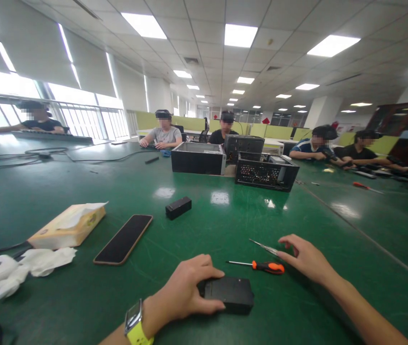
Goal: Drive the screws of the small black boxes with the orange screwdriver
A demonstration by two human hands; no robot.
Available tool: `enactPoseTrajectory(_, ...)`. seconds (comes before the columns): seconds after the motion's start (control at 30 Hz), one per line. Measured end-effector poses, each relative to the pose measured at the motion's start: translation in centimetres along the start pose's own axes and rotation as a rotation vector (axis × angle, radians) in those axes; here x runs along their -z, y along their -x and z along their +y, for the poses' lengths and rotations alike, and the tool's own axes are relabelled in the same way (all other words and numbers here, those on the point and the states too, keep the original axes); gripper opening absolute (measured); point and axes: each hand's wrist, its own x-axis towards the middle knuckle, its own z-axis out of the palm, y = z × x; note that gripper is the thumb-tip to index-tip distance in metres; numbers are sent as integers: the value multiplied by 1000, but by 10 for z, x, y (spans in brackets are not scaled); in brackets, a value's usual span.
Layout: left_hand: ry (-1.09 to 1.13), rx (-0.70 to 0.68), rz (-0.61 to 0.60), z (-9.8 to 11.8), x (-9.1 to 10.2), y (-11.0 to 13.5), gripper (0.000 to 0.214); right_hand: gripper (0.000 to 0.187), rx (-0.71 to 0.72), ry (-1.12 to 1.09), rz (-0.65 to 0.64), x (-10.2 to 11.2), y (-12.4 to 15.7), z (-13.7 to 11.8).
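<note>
Two bare hands work at a glossy green surface (pixel 92 302); clock directions run from the black block (pixel 230 292), which lies at the near edge of the view, slightly right of the middle. The left hand (pixel 185 287) reaches in from nine o'clock and grasps the block by one end, thumb on the near side and fingers on the far side. The right hand (pixel 308 261), between two and three o'clock, has its fingers loosely curled at the back end of slim tweezers (pixel 269 249); I cannot tell whether it grips them or merely touches them. Just beside the tweezers, toward two o'clock, lies an orange-and-black screwdriver (pixel 268 267). A second block (pixel 178 208) sits apart at eleven o'clock, and a phone (pixel 123 239) near ten.

The likeliest trouble is a slip: the surface looks slick, and the block is held at only one end, so a sideways push could swing it. Tweezers pinched so far back could wobble or drop, and their point might scratch the block or prick the left thumb. The screwdriver lies close enough that a brush from the right hand could knock it rolling.
</note>
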Motion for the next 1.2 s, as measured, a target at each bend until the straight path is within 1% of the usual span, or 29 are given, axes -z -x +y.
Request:
enactPoseTrajectory(0.1,1,-9,8,-1,-1,0,47,36,-25,-39,-39,-4,-5,16)
enactPoseTrajectory(0.17,-4,-8,6,-1,-1,0,47,37,-10,-84,-61,-2,-6,19)
enactPoseTrajectory(0.23,-7,-2,3,0,-1,0,47,40,-29,-212,-53,4,-4,16)
enactPoseTrajectory(0.33,-3,17,-1,1,0,0,48,40,-59,-541,-44,20,5,3)
enactPoseTrajectory(0.37,-2,21,-1,1,0,0,48,39,-45,-624,-67,25,9,-1)
enactPoseTrajectory(0.43,-2,18,-2,0,0,0,47,38,15,-685,-154,32,17,-9)
enactPoseTrajectory(0.53,5,10,-8,0,0,0,47,35,78,-660,-288,34,24,-15)
enactPoseTrajectory(0.63,8,8,-8,0,0,0,47,33,85,-615,-336,30,24,-15)
enactPoseTrajectory(0.9,10,1,2,1,0,0,45,32,64,-612,-384,23,25,-20)
enactPoseTrajectory(1.2,5,-1,0,0,0,0,46,32,84,-631,-365,26,26,-25)
